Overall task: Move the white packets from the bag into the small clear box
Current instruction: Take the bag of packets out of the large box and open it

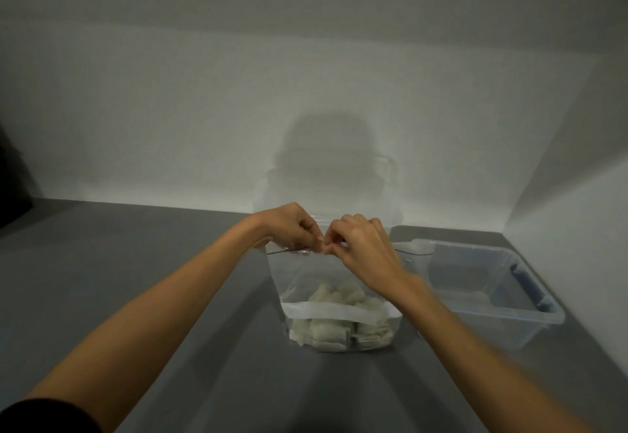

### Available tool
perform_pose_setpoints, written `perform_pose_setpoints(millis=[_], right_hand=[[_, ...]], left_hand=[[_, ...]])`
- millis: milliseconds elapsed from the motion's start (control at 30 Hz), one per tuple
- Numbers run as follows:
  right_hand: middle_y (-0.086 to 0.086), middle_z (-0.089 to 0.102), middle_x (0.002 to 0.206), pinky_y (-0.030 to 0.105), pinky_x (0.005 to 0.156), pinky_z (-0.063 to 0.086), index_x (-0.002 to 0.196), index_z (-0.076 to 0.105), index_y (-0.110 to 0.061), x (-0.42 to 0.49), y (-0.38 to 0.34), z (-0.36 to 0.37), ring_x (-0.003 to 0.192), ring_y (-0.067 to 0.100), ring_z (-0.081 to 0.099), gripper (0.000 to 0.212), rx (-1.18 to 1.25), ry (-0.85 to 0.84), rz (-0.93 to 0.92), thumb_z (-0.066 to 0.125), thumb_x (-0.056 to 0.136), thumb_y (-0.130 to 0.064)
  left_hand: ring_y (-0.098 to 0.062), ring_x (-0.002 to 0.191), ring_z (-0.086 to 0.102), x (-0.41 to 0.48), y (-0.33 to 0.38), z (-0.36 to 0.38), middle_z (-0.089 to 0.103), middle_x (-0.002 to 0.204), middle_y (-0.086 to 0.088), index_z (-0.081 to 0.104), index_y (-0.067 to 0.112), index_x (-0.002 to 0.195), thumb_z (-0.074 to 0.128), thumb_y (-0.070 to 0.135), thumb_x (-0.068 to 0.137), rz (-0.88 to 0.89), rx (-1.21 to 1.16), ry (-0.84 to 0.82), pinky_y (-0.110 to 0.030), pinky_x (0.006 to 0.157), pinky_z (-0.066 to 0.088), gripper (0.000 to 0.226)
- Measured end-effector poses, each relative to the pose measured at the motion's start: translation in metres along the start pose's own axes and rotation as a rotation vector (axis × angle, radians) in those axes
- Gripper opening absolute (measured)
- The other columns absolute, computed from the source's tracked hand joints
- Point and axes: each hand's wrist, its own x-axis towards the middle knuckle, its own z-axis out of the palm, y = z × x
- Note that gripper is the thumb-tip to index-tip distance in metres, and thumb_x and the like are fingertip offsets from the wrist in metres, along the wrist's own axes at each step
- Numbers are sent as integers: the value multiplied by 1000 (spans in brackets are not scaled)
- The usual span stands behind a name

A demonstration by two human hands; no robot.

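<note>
On the worktop [136, 262], the top of the clear bag [306, 279] is pinched by curled fingers [307, 227] of the left hand [292, 225] and right hand [367, 245]; white packets [326, 329] are heaped at its bottom, well below them.

**Grey tabletop, two items**

Flat grey matte table [136, 279] carries a clear plastic zip bag [306, 279] at centre, upright, with small white packets [323, 329] inside. Just right of it sits a small clear plastic box [530, 325], blue handle on its right end.
</note>
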Motion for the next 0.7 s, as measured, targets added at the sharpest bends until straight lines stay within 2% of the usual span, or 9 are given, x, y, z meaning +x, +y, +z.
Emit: perform_pose_setpoints(millis=[100, 167, 233, 333, 433, 500, 600, 700], right_hand=[[1, 66, 83, 40, 80, 45, 87, 70, -15, 4, 8, -2, 82, 21, 60, 4, 66, 45, 28, 69, 83, -16], [4, 67, 84, 38, 79, 46, 90, 73, -13, 3, 10, -2, 82, 23, 61, 8, 84, 48, 29, 68, 84, -15], [4, 66, 82, 37, 75, 48, 87, 73, -13, 0, 11, 0, 78, 23, 61, 7, 84, 71, -14, 68, 84, -15], [3, 66, 82, 38, 61, 53, 85, 71, -12, -5, 13, 4, 68, 24, 63, 5, 81, 150, -33, 67, 85, -14], [4, 65, 84, 38, 51, 53, 87, 69, -9, -9, 17, 9, 62, 24, 64, 5, 81, 214, -67, 67, 85, -13], [4, 66, 83, 36, 49, 53, 88, 67, -9, -11, 15, 10, 60, 23, 64, 4, 74, 238, -81, 67, 85, -12], [1, 67, 76, 39, 47, 52, 86, 62, -11, -12, 11, 11, 56, 22, 62, 5, 65, 262, -74, 59, 89, -15], [0, 65, 74, 37, 46, 49, 86, 59, -11, -13, 10, 9, 55, 20, 58, 20, 70, 246, -84, 48, 94, -25]], left_hand=[[-8, 70, 63, 0, -3, -1, 71, 79, -3, 74, 6, 93, 69, 19, 85, -57, -209, -101, -19, 67, 50, 16], [-11, 70, 64, 2, -1, 0, 71, 81, -7, 72, 1, 97, 69, 16, 84, -95, -284, -85, -20, 69, 52, 20], [-12, 67, 62, 5, 0, 1, 68, 80, -6, 70, 2, 96, 70, 15, 82, -169, -361, -63, -21, 64, 51, 19], [-10, 59, 58, 6, 1, 4, 64, 69, 0, 65, 9, 84, 67, 16, 85, -315, -538, -138, -20, 55, 50, 8], [-10, 50, 63, 5, 2, 9, 67, 62, -3, 64, 5, 79, 64, 14, 88, -404, -764, -177, -20, 48, 54, 13], [-9, 54, 68, 6, 1, 9, 70, 67, -4, 67, 3, 83, 62, 16, 91, -409, -877, -227, -17, 47, 53, 16], [-4, 62, 68, 9, -4, 12, 72, 72, 0, 67, 5, 92, 60, 17, 91, -361, -804, -251, -14, 56, 54, 14], [-4, 54, 64, 8, -8, 17, 68, 62, 2, 70, 8, 77, 57, 14, 93, -322, -738, -213, -16, 52, 52, 22]])
